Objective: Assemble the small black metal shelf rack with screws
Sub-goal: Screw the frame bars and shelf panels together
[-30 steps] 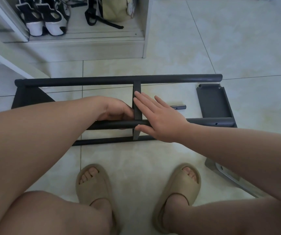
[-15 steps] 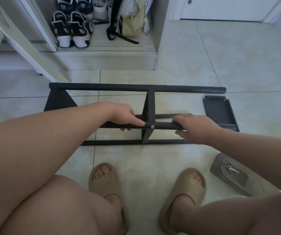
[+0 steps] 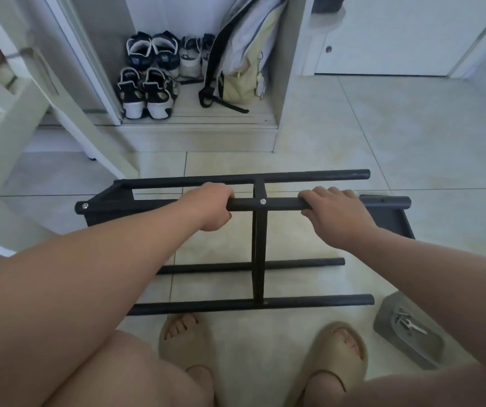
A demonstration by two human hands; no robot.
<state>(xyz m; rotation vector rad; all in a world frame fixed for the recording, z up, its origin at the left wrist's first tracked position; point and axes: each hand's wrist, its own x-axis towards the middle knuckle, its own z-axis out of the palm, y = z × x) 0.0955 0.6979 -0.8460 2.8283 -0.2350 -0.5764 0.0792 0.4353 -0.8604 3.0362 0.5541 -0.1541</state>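
Note:
The black metal shelf rack (image 3: 258, 254) stands on the tiled floor in front of me, several horizontal tubes joined by a central upright bar. Its upper near tube carries a silver screw (image 3: 263, 201) at the centre joint. My left hand (image 3: 212, 210) grips this tube just left of the screw. My right hand (image 3: 334, 214) grips the same tube to the right of it. A second screw (image 3: 84, 205) shows on the left end panel. The black right end panel (image 3: 388, 212) lies partly behind my right hand.
A grey metal tray (image 3: 406, 336) with loose screws and a small wrench lies on the floor at the right by my foot. Both feet in beige slippers (image 3: 183, 345) are close under the rack. A shoe cabinet with shoes (image 3: 145, 92) and a bag stands behind.
The rack has been lifted and tipped up from lying flat; more of its lower tubes now show. My right hand went from resting flat on the centre bar to gripping the upper tube.

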